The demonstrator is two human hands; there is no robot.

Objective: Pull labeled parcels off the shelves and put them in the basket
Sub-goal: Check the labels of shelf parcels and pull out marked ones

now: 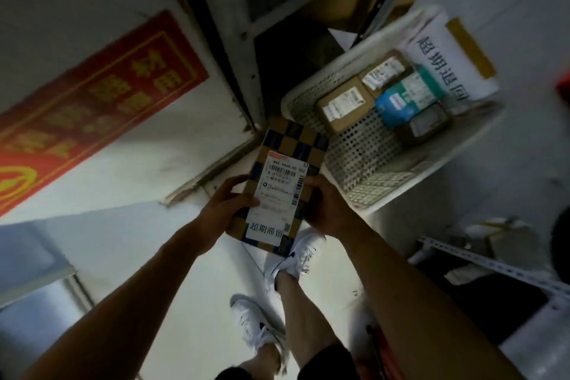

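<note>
Left hand (229, 205) and right hand (324, 207) grip (arms outstretched) one parcel (285, 185).

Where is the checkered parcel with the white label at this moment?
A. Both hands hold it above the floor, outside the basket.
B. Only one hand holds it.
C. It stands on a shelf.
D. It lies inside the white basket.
A: the left hand and right hand grip the checkered parcel beside the white basket, not in it.

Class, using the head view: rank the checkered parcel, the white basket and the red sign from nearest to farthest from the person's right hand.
1. Checkered parcel: gripped by the right hand at its right edge, with the left hand on the other side.
2. White basket: on the floor just right of and beyond the hand.
3. Red sign: far left, on the wall.
</note>
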